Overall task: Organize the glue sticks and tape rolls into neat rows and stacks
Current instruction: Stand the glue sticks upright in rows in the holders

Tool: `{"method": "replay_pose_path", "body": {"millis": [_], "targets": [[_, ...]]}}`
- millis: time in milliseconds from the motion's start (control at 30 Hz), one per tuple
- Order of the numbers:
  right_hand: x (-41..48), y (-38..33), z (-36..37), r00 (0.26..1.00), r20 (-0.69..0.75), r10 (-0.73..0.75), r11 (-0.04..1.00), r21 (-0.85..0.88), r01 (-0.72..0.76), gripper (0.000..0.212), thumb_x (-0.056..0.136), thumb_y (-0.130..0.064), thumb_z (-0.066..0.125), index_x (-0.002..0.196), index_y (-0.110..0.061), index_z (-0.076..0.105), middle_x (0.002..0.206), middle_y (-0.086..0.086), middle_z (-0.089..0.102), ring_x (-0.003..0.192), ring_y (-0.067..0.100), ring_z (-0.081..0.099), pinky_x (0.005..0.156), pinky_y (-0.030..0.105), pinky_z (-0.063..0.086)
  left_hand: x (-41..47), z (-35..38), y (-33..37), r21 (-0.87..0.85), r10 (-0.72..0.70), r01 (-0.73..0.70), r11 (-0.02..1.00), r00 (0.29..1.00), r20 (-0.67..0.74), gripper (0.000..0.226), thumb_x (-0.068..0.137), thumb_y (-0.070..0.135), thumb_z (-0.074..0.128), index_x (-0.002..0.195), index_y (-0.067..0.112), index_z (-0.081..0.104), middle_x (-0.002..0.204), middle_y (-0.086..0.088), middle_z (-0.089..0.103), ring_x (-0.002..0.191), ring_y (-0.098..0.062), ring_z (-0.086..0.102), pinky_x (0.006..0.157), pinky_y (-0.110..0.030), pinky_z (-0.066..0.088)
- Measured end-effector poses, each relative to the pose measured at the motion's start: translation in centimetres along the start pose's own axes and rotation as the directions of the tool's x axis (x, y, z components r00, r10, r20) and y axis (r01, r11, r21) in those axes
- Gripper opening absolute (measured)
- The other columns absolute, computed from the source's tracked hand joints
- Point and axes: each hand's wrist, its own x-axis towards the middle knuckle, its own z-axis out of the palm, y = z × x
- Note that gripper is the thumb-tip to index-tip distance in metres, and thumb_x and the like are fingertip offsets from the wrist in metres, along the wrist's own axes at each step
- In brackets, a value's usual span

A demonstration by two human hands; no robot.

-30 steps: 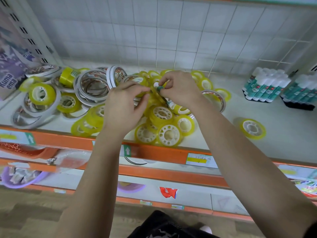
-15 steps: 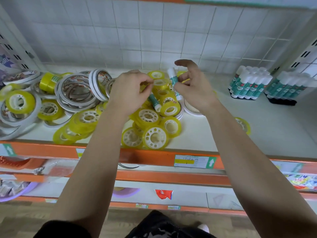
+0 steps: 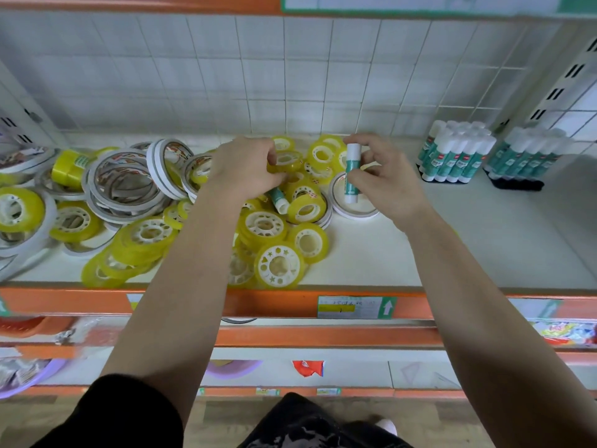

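Note:
My right hand [image 3: 384,181] holds a green-and-white glue stick [image 3: 351,172] upright above the tape pile. My left hand [image 3: 247,168] is curled over the pile with its fingertips on a small yellow tape roll [image 3: 286,159]. A second glue stick [image 3: 278,199] lies among the rolls just below that hand. Yellow tape rolls [image 3: 277,265] and larger white double-sided tape rolls [image 3: 124,185] lie jumbled across the left and middle of the white shelf [image 3: 452,253]. Two upright blocks of glue sticks [image 3: 454,155] [image 3: 525,155] stand at the back right.
The shelf has an orange front rail [image 3: 290,303] with a price label [image 3: 355,307]. A white tiled wall [image 3: 290,76] closes the back. Lower shelves hold a purple basket [image 3: 26,373] and small goods. Bare shelf surface lies between the pile and the glue stick blocks.
My right hand has lifted a glue stick out of the pile and turned it upright, moving slightly right. My left hand stays over the rolls, now pinching a yellow one.

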Motion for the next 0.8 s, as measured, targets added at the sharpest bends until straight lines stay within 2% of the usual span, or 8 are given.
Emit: {"method": "replay_pose_path", "body": {"millis": [100,233,400,500,567,667,733,800], "targets": [[0.0,0.5,0.1,1.0,0.002,0.006,1.0,0.014,-0.006,0.047,0.08,-0.006,0.061,0.118,-0.032,0.061,0.086,0.002,0.059,0.072,0.021,0.059,0.069,0.035,0.049,-0.3,0.1,-0.2,-0.074,0.007,-0.008,0.997,1.0,-0.016,0.035,0.076,0.058,0.073,0.091,0.028,0.061,0.085,0.003,0.068,0.085,-0.021,0.063,0.069,-0.033,0.046],[0.1,0.9,0.1,1.0,-0.01,0.007,0.999,0.032,-0.007,0.048,0.081,-0.003,0.061,0.122,-0.028,0.06,0.089,0.01,0.063,0.071,0.024,0.06,0.07,0.038,0.05,-1.0,-0.3,-0.2,-0.208,0.004,-0.019,0.978,0.998,-0.07,0.028,0.075,0.049,0.078,0.087,0.027,0.066,0.076,0.008,0.066,0.079,-0.018,0.064,0.079,-0.038,0.051],[0.1,1.1,0.2,1.0,-0.027,0.008,0.999,0.048,-0.006,0.048,0.08,-0.003,0.062,0.122,-0.026,0.059,0.085,0.011,0.066,0.077,0.031,0.063,0.079,0.047,0.053,-1.5,-0.9,0.2,-0.321,0.045,-0.091,0.943,0.988,-0.148,0.022,0.075,0.04,0.081,0.083,0.023,0.069,0.076,0.01,0.062,0.067,-0.008,0.059,0.065,-0.027,0.048],[0.1,1.2,0.0,0.999,-0.042,-0.003,0.998,0.07,0.006,0.041,0.081,-0.011,0.064,0.116,-0.032,0.06,0.08,0.013,0.067,0.082,0.036,0.064,0.079,0.056,0.054,-1.6,-1.2,0.6,-0.481,0.042,-0.117,0.869,0.985,-0.165,0.021,0.074,0.025,0.084,0.085,0.014,0.07,0.077,0.012,0.06,0.059,0.003,0.055,0.058,-0.013,0.044],[0.1,1.1,-0.3,0.998,-0.058,-0.018,0.996,0.089,0.023,0.033,0.083,-0.018,0.064,0.11,-0.036,0.061,0.078,0.013,0.068,0.084,0.04,0.063,0.078,0.058,0.054,-1.5,-1.5,1.0,-0.538,0.035,-0.146,0.83,0.977,-0.212,0.022,0.072,0.023,0.086,0.085,0.013,0.071,0.084,0.004,0.062,0.061,-0.002,0.058,0.06,-0.019,0.048],[-0.2,0.7,-1.5,0.995,-0.081,-0.059,0.991,0.118,0.069,0.025,0.089,-0.016,0.061,0.112,-0.027,0.061,0.077,0.01,0.067,0.084,0.037,0.065,0.073,0.046,0.059,-1.1,-2.1,2.3,-0.579,0.022,-0.205,0.789,0.952,-0.306,0.035,0.067,0.024,0.089,0.094,0.008,0.073,0.103,-0.005,0.062,0.067,-0.015,0.066,0.067,-0.027,0.056],[-0.4,0.6,-2.5,0.99,-0.101,-0.095,0.987,0.121,0.107,0.023,0.092,-0.013,0.058,0.113,-0.023,0.061,0.079,0.003,0.063,0.082,0.032,0.067,0.071,0.034,0.058,-0.7,-2.5,3.6,-0.594,0.017,-0.225,0.772,0.942,-0.335,0.042,0.067,0.025,0.089,0.1,0.005,0.074,0.115,-0.003,0.061,0.068,-0.004,0.066,0.073,-0.021,0.056],[-0.5,0.7,-3.7,0.986,-0.119,-0.114,0.984,0.122,0.129,0.024,0.093,-0.01,0.058,0.113,-0.022,0.061,0.08,-0.003,0.055,0.078,0.026,0.068,0.072,0.032,0.059,-0.4,-2.8,5.2,-0.599,0.023,-0.231,0.767,0.942,-0.334,0.038,0.067,0.026,0.089,0.097,0.008,0.076,0.117,-0.001,0.062,0.07,0.002,0.064,0.078,-0.018,0.055]]}}
